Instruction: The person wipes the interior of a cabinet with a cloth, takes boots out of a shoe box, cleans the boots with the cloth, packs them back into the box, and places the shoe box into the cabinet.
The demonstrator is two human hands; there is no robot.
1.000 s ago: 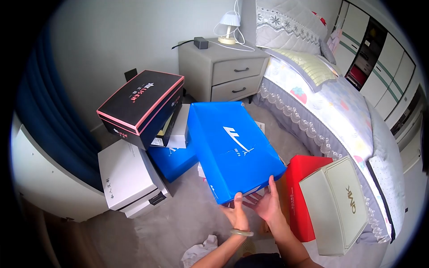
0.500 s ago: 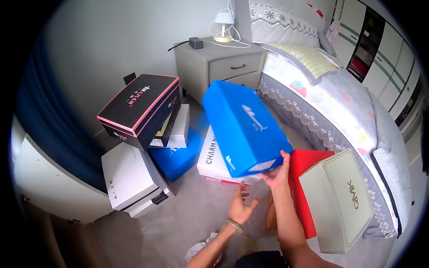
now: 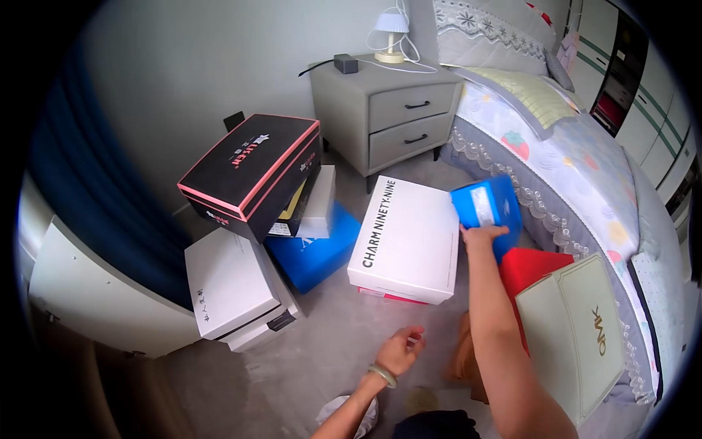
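Observation:
My right hand [image 3: 482,235] grips the near end of a blue shoebox [image 3: 504,205] beside the bed's skirt. That box stands steeply, just right of a white CHARM NINETY-NINE shoebox [image 3: 409,230] on the floor. My left hand [image 3: 400,351], with a bangle on its wrist, hovers over the floor in front of the white box. Its fingers are loosely bent and apart, holding nothing. A red box [image 3: 537,263] and a pale QMK box [image 3: 567,336] stand to the right of my right forearm.
At left are a black LISEN box [image 3: 252,164], white boxes [image 3: 230,282] and another blue box [image 3: 314,252]. A grey nightstand [image 3: 387,106] with a lamp [image 3: 391,29] stands behind. The bed [image 3: 563,168] borders the right side; a blue curtain [image 3: 95,183] hangs left.
My right hand has carried the blue shoebox right and tipped it toward the bed, uncovering the white box and nightstand drawers. My left hand has stayed low, away from it. The view has shifted slightly.

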